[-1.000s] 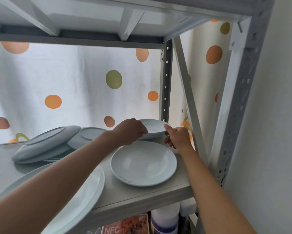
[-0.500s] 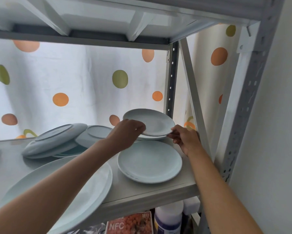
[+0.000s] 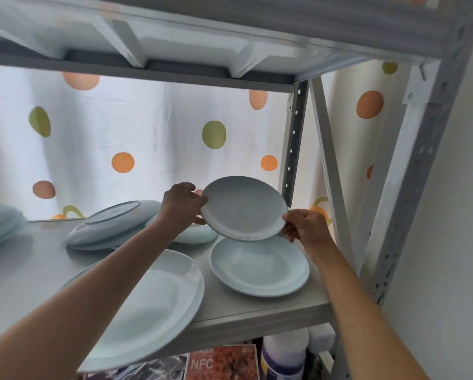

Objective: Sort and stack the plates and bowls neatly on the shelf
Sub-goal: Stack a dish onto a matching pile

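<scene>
Lifted higher, small plate (image 3: 243, 208) tilts between both hands.

Bare forearms, left hand (image 3: 181, 204), right hand (image 3: 306, 229); no sleeves visible.

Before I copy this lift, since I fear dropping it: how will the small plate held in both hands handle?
The small plate looks glazed, so probably stiff, breakable and a bit slippery. The left hand and right hand grip opposite rims, which suggests modest weight. It is tilted above the plate on the shelf, so it could slide if either grip loosens.
</scene>
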A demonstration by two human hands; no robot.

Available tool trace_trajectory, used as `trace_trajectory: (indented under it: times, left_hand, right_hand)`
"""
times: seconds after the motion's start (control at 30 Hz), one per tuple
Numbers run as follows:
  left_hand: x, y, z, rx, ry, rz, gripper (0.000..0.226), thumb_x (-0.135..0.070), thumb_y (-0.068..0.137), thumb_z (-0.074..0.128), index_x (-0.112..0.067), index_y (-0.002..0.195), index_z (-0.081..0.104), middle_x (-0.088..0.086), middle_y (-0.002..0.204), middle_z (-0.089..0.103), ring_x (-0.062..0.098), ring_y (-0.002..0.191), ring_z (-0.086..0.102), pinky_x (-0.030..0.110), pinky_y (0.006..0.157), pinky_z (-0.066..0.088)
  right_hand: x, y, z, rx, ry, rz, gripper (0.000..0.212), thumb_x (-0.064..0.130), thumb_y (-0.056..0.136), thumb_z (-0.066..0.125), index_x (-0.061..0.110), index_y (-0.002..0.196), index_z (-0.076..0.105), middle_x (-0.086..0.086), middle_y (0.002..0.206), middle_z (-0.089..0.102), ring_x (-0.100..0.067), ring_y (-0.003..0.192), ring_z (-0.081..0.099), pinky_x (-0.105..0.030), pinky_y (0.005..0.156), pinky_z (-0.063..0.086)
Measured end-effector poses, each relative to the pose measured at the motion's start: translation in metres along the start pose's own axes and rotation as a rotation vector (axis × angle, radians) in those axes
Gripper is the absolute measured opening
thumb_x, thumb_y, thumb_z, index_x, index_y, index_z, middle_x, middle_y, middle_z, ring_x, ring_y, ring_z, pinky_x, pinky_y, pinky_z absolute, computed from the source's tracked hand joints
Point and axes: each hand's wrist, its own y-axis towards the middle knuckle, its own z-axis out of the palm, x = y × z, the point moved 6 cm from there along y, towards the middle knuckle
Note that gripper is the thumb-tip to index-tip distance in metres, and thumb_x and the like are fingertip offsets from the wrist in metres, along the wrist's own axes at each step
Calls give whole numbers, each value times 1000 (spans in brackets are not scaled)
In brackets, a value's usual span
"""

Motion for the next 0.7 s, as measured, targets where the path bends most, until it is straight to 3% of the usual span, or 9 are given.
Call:
trace_trajectory:
  times: [0.1,0.2,0.3,0.4,0.47,0.57,0.7]
  left_hand:
    - [-7,0,-19,-24,39,100,35,-5,88,63,-5,122,56,14,106,65,27,65,69,33,46,58]
    - [-25,-3,-27,-15,66,211,27,-1,88,55,-11,112,57,11,100,61,33,71,69,41,50,60]
    - [-35,-5,-31,27,-17,280,26,3,86,55,-19,101,55,5,92,59,34,77,67,50,64,61]
    - [-35,-9,-33,81,-56,373,27,3,84,60,-22,85,50,-7,85,62,20,80,70,50,82,58]
    - [-40,-22,-34,13,3,537,32,12,86,54,-19,78,47,6,89,61,5,94,70,40,84,58]
    - [-51,-47,-37,-162,107,822,44,16,86,48,-27,80,45,5,94,52,17,112,64,48,86,54]
    - [-51,-52,-38,-137,147,893,58,25,83,41,-33,85,41,-13,97,50,18,117,62,49,85,55]
  right_hand:
    - [16,-12,10,28,-101,-79,8,-3,88,63,-5,81,68,-7,48,65,-11,36,58,-20,33,37]
    - [31,-19,16,13,-210,-152,11,2,88,66,9,80,66,1,52,68,-10,41,62,-19,35,37]
    - [47,-26,12,-68,-228,-251,13,-1,86,66,10,81,63,4,55,68,-9,47,62,-17,42,43]
    - [58,-39,2,-159,-259,-376,13,-4,84,66,7,81,60,-5,70,72,-14,65,70,-25,52,53]
    - [65,-52,-1,-228,-333,-517,21,-11,82,63,8,76,58,-5,91,76,-11,86,72,-24,65,57]
    - [67,-69,1,-279,-386,-701,18,-15,82,61,2,81,60,-4,111,73,-10,107,68,-24,80,56]
    - [63,-77,-3,-307,-341,-744,19,-16,81,65,2,87,63,-6,113,71,-12,110,67,-17,84,53]
